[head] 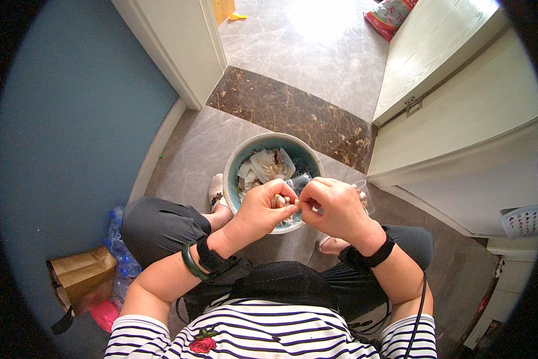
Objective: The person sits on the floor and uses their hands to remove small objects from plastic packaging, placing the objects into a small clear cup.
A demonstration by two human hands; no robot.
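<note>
Both hands meet above a round bin (229, 172) that stands on the floor between my feet. My left hand (269, 204) holds several garlic cloves (279, 201) in the curl of its fingers. A small pale clove (297, 203) sits between the fingertips of both hands. My right hand (334, 206) pinches this clove from the right, its other fingers curled in. Inside the bin lie crumpled white waste (269, 165), papery scraps and a clear plastic bottle (299, 181). Partly hidden behind my right hand is a clear plastic container (368, 204) with what looks like garlic in it.
A blue wall (85, 112) rises at left, with plastic bottles (122, 256) and a brown paper bag (87, 273) at its foot. White door panels (457, 112) flank the right. Beyond the bin runs a dark marble threshold (291, 107). A cable (419, 309) hangs by my right arm.
</note>
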